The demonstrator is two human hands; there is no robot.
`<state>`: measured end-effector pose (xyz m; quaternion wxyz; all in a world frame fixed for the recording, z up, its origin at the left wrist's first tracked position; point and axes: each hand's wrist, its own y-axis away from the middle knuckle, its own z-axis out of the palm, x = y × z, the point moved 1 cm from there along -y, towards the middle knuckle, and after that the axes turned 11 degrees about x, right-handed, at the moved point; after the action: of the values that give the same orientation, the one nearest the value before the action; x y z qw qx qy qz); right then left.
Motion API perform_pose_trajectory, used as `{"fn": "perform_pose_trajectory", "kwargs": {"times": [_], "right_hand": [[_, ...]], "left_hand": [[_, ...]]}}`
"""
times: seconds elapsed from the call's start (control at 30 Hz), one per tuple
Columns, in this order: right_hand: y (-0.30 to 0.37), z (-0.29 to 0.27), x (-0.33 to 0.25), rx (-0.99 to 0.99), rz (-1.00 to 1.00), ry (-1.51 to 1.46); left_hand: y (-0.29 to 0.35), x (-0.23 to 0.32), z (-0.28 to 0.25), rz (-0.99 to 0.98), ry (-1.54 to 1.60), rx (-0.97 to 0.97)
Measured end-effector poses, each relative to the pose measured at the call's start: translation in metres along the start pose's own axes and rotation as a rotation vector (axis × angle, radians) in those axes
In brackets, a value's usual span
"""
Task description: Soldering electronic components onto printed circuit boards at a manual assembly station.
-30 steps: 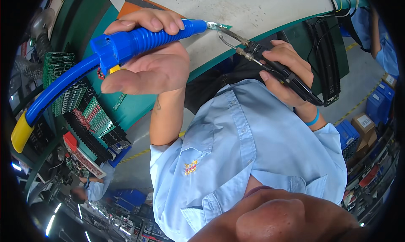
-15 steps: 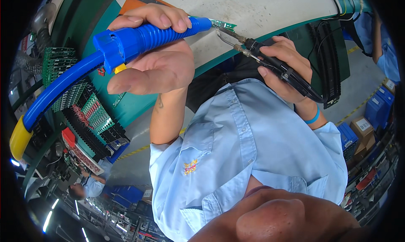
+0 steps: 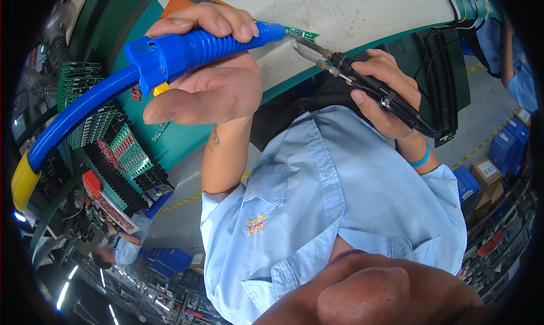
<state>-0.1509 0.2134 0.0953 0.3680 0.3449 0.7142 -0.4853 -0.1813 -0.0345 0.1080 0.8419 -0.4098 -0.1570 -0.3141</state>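
My left hand (image 3: 209,87) is closed around a blue ribbed hose nozzle (image 3: 209,50), fingers curled over its top and thumb stretched out below. A small yellow part shows beside the thumb, and a blue hose (image 3: 85,107) runs off to the left. At the nozzle's narrow tip is a small green circuit board (image 3: 303,34); how it is held there is hidden. My right hand (image 3: 391,90) grips black soldering tweezers (image 3: 371,87) with two metal arms. One arm's tip meets the board close to the nozzle, while the other's bent tip stands a little below.
A whitish mat (image 3: 351,13) lies on the green table (image 3: 192,144). Racks of green circuit boards (image 3: 133,152) stand at the left. Black cable strips (image 3: 436,81) are on the right. Other people sit far left and far right; blue bins (image 3: 507,144) and cartons (image 3: 487,172) stand on the floor.
The tweezers have turned slightly in my right hand, which has shifted a touch to the right. The nozzle and board have moved very slightly right; both grips remain closed.
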Motion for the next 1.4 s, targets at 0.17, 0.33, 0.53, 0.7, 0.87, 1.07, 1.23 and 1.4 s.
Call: {"fn": "perform_pose_trajectory", "kwargs": {"times": [0.17, 0.33, 0.53, 0.7, 0.87, 1.07, 1.23, 1.4], "right_hand": [[0.001, 0.000, 0.002, 0.006, 0.007, 0.001], [0.002, 0.000, 0.006, 0.015, 0.029, -0.019], [0.002, 0.000, 0.012, 0.015, 0.043, -0.064], [0.003, 0.000, 0.014, 0.032, 0.059, -0.092], [0.003, 0.000, 0.016, 0.034, 0.076, -0.114], [0.003, 0.000, 0.017, 0.038, 0.099, -0.145], [0.004, -0.001, 0.015, 0.059, 0.135, -0.209], [0.008, -0.011, 0.009, 0.126, 0.148, -0.280]], "left_hand": [[0.000, 0.000, 0.001, 0.011, 0.000, 0.011], [0.004, 0.008, 0.003, 0.023, -0.037, -0.008], [0.013, 0.012, 0.005, 0.028, -0.062, 0.036], [0.013, 0.011, 0.006, 0.040, -0.072, 0.032], [0.016, 0.009, 0.008, 0.041, -0.069, 0.049], [0.014, 0.006, 0.004, 0.060, -0.066, 0.012], [0.015, 0.007, 0.008, 0.085, -0.056, 0.035], [0.010, 0.052, 0.009, 0.047, -0.134, 0.163]]}}
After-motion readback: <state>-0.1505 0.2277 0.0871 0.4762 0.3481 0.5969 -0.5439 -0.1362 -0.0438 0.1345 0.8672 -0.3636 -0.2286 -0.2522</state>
